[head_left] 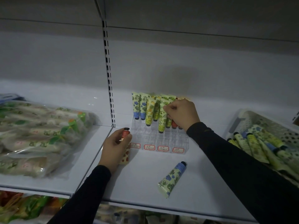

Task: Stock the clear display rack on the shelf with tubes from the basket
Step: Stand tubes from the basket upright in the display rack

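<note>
The clear display rack stands on the white shelf, and everything else sits around it. Just left of the rack's front corner, the left hand grips a red-patterned tube upright, black cap on top, fingers curled round its middle. At the rack's right rear, the right hand is curled, fingertips pinching what looks like a green-patterned tube standing cap-down in the rack; the exact contact is hard to make out. Blue-flowered and yellow-patterned tubes fill the back rows to the left of that hand. In front of the rack a blue-flowered tube lies loose on the shelf. To the rack's right is the basket with more tubes. Four red-bordered labels line the rack's front edge; their handwriting is too small to read.
</note>
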The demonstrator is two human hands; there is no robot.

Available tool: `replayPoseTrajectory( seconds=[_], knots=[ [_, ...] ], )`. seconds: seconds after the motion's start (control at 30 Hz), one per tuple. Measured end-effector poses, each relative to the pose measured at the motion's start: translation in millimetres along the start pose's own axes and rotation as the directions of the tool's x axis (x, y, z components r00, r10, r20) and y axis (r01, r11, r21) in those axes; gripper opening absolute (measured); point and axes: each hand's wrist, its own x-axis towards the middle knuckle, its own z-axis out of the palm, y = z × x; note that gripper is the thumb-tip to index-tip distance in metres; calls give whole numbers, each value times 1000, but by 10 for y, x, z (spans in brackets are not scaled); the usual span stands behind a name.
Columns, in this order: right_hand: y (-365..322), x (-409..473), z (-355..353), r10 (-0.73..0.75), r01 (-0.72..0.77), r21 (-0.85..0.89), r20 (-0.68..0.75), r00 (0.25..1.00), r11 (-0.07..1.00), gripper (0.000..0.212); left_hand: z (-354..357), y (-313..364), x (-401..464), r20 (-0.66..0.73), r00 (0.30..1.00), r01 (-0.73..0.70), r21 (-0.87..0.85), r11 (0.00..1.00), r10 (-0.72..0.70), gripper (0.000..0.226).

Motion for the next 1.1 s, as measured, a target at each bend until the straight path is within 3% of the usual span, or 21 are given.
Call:
replayPoseTrajectory(
  seconds=[0.3,0.5,0.6,0.73,0.93,1.1],
  knots=[
    [13,-43,-11,17,-17,2,-16,1000,1000,37,-16,74,-51,-32,999,2,51,999,0,18],
    [-135,-254,-238,-15,21,33,-169,986,999,29,52,232,-109,14,1000,-4,24,1000,3,23],
    [-182,-432,-253,12,-21,151,65,998,988,28,165,344,-131,89,996,34,-60,998,-29,25],
    [-187,-613,-140,37,-123,220,358,933,968,35,369,490,-209,217,975,-45,-12,999,46,26],
    [-109,-640,-156,60,-281,442,451,891,852,24,452,628,-287,353,935,-42,31,999,28,22],
    [40,-621,-270,250,-490,591,442,861,641,29,431,676,-274,351,936,14,33,999,-24,11]
  ],
)
